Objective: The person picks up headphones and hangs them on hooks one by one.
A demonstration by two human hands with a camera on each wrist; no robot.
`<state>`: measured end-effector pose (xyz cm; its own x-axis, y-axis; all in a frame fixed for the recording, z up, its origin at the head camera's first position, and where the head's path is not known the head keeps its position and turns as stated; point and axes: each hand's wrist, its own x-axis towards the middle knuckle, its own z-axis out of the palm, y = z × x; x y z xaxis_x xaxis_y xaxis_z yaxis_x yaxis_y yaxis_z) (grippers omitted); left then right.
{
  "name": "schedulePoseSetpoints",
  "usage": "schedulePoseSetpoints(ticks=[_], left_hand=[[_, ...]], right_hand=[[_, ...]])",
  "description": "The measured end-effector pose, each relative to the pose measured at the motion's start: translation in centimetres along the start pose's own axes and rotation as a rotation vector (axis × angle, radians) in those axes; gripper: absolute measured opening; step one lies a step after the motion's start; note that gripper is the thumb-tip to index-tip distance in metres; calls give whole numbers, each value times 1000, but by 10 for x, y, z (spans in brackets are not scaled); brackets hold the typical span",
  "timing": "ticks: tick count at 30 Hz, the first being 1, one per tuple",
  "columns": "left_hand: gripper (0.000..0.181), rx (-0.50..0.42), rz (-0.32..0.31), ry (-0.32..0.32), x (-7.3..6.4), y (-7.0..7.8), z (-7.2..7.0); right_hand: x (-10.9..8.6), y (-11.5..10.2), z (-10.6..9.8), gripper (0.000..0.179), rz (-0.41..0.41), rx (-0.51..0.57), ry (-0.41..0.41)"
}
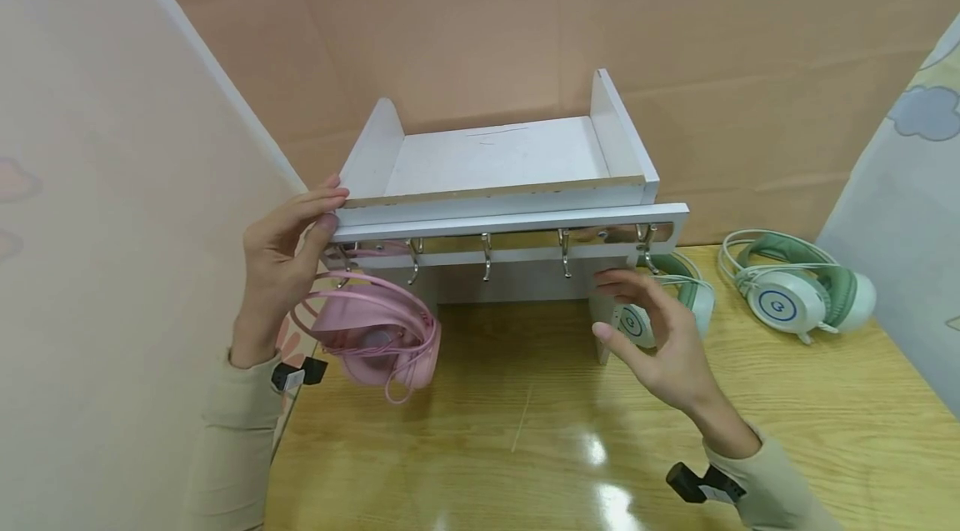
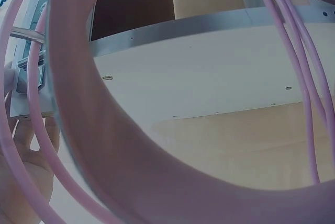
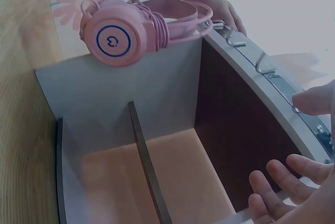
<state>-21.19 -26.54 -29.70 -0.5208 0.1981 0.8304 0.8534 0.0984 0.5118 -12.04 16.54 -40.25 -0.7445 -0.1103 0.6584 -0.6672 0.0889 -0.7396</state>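
While the left hand (image 1: pixel 283 252) pinches the left end of the white shelf (image 1: pixel 495 156), pink headphones (image 1: pixel 386 318) hang from the leftmost hook (image 1: pixel 345 254); the right hand (image 1: pixel 663 343), thumb and fingers spread, hovers left of green-and-white headphones (image 1: pixel 791 302) on the desk (image 1: pixel 480 431).

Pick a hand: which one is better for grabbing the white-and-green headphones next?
Probably the right hand: it holds nothing and is close to the nearer white-and-green headphones. The left hand is farther away, gripping the white rack.
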Motion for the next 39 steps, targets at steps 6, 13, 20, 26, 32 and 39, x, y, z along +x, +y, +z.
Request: schedulePoseSetpoints(ticks=[6,13,20,26,32,39], left_hand=[[22,5,5,0,0,-1,0],[22,10,-1,-2,0,-1,1],[21,6,-4,1,0,0,1],[22,5,-9,0,0,0,0],[21,16,-11,-3,0,-1,-1],[21,8,-13,-1,0,-1,0]], right_hand=[[-1,1,-7,58,-15,35,18],[-2,0,-12,57,-12,86,30],[-1,1,-16,55,-22,141,36],[0,2,-21,56,-19,154,57],[0,5,-28,55,-32,163,69],[0,11,-35,57,-37,193,98]])
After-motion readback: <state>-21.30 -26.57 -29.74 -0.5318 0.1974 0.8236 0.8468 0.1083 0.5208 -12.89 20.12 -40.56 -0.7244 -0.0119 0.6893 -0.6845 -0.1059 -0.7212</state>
